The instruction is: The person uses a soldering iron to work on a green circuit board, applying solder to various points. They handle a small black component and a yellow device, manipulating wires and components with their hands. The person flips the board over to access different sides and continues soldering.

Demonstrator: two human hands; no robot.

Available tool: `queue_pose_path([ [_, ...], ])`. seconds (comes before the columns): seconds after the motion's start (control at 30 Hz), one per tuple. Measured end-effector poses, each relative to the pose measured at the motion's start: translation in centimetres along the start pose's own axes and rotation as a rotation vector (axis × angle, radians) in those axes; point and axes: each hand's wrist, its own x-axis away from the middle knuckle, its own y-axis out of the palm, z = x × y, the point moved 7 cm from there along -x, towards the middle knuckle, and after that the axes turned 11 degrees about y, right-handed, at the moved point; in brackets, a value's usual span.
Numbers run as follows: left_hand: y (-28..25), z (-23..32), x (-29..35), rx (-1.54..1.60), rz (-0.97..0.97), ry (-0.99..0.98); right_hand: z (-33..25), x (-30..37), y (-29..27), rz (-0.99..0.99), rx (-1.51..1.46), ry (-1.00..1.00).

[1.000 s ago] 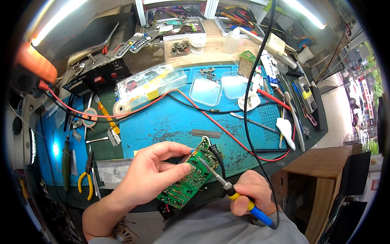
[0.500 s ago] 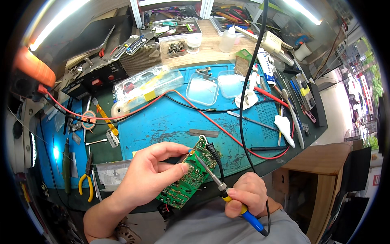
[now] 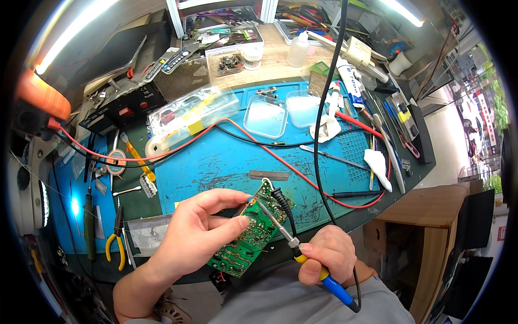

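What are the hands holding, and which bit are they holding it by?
The left hand pinches the green board by its upper left edge. The right hand grips the soldering iron by its handle.

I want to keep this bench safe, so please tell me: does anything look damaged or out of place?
The blue mat looks worn, with dark marks across its middle. A razor blade lies loose beside the cotton swab, which seems risky.
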Motion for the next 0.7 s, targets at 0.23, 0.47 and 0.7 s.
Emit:
queue_pose_path([
  [0.23, -0.06, -0.11, 0.15, 0.024, 0.012, -0.003, 0.16, -0.04, 0.01, -0.003, -0.018, 0.013],
  [0.47, 0.04, -0.12, 0.12, 0.041, 0.007, -0.006, 0.13, -0.08, -0.05, -0.009, -0.027, 0.003],
  [0.7, -0.14, -0.19, 0.15, 0.014, 0.022, 0.0, 0.23, -0.06, 0.06, -0.004, -0.02, 0.005],
])
